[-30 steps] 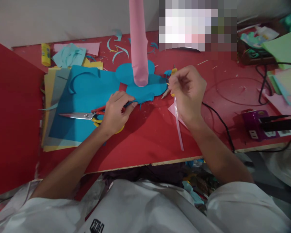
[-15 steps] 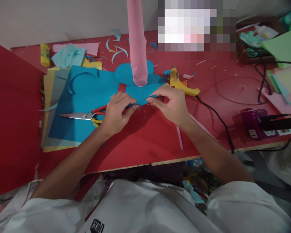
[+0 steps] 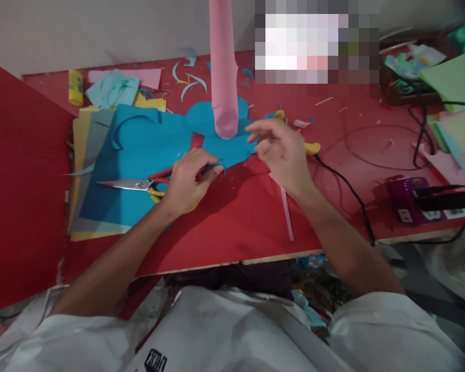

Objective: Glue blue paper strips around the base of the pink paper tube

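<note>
A thin strip of blue paper [image 3: 217,165] is pinched between the thumb and fingers of my left hand [image 3: 189,178]. Scissors [image 3: 134,184] with red and yellow handles lie beside that hand, their handles partly hidden behind it. My right hand [image 3: 282,152] hovers over the right side of a blue paper cutout with rounded lobes [image 3: 220,150], its fingers apart and nothing seen in them. On the cutout stands a pink paper tube [image 3: 225,77]. Behind my right hand, a yellow glue gun [image 3: 312,149] is mostly covered.
Blue sheets [image 3: 139,139] lie over yellow and grey ones at left, near a yellow glue stick [image 3: 76,88]. A purple power box [image 3: 408,199] with black cables sits at right. Paper scraps [image 3: 194,85] are strewn at the back; a red panel [image 3: 19,196] borders the left.
My right hand has let go of the blue paper edge, opened and lifted slightly up and right. My left hand keeps its pinch on the strip. The view has shifted slightly.
</note>
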Motion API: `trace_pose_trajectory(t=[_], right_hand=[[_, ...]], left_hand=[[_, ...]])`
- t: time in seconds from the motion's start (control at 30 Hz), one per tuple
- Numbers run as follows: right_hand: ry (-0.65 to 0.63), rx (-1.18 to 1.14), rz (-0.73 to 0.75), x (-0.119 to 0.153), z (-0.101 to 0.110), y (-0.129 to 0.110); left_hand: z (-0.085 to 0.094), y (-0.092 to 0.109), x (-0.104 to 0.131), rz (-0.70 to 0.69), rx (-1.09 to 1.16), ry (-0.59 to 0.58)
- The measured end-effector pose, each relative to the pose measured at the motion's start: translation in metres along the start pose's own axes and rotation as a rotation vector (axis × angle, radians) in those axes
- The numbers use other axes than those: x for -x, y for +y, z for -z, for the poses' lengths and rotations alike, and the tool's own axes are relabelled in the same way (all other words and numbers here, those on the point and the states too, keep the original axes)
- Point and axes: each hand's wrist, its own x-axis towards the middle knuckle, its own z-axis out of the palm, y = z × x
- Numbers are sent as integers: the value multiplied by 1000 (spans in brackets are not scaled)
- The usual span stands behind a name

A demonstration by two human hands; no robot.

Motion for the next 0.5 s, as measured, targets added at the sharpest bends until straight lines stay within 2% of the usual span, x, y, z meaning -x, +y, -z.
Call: trace_pose_trajectory(t=[0.07, 0.13, 0.4, 0.5], right_hand=[[-121, 30, -2, 4, -7, 1], [-134, 90, -17, 7, -12, 2], [28, 105, -52, 5, -8, 1], [155, 80, -42, 1, -3, 0]], left_hand=[[0, 1, 0, 1, -5, -9], [0, 2, -1, 3, -10, -24], [0, 0, 0, 19, -18, -44], [-1, -2, 1, 35, -17, -46]])
